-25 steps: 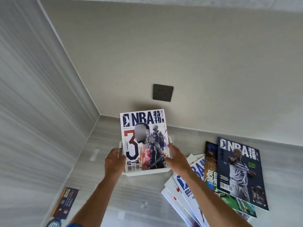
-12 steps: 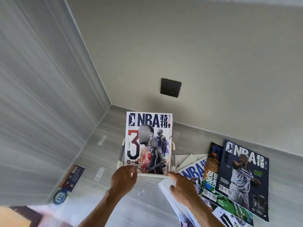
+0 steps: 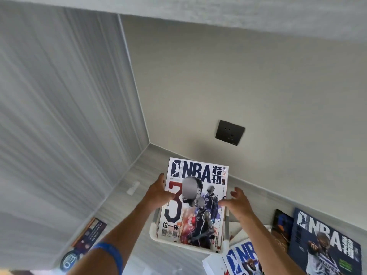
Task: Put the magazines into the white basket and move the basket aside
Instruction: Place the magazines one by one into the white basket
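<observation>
Magazine standing in the white basket, a hand at each side edge.

An NBA magazine (image 3: 195, 203) stands upright in the white basket (image 3: 158, 238) at lower centre of the frame, cover facing the camera, its lower part inside the basket wall. The left hand (image 3: 158, 192) has its grip clamped on the magazine's left edge, thumb across the cover. The right hand (image 3: 235, 203) sits at the right edge with fingers spread and apart; motion blur leaves it unclear whether they touch the cover. More magazines lie fanned on the grey tabletop (image 3: 123, 199) at lower right, a dark blue one (image 3: 325, 245) on top. A dark wall socket (image 3: 230, 132) sits upper right of the basket. A blue wristband (image 3: 111, 253) circles the left forearm.
</observation>
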